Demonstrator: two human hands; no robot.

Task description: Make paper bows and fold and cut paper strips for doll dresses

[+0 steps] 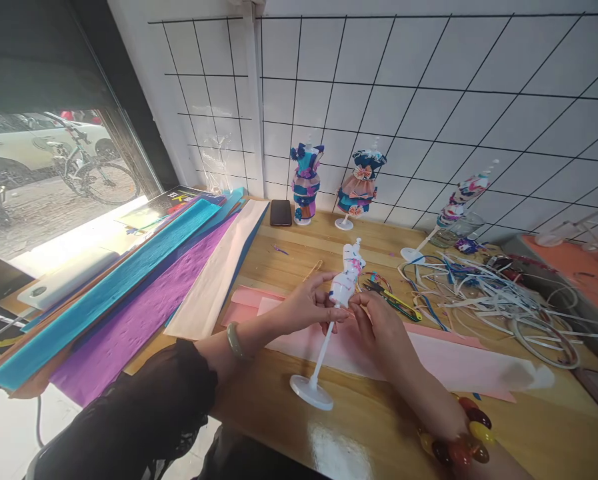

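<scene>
A small white dress-form mannequin (346, 275) with pink and dark blue marks leans over the table on its thin stand, and its round base (311, 392) is tipped. My left hand (311, 303) is closed around the lower torso, thumb across the front near the pole. On the other side, my right hand (376, 323) is closed in a pinch by the torso's lower edge; whatever lies between its fingertips is too small to make out. Pink paper strips (439, 360) lie beneath both hands. Just behind the right hand are yellow-and-black pliers (393, 300).
Two dressed mannequins (306, 183) and a phone (281, 213) stand or lie at the back. Another mannequin (463, 193) leans at right, near tangled white and blue strips (499, 287). Blue paper (129, 273), purple paper (149, 313) and cream paper (219, 273) cover the left side.
</scene>
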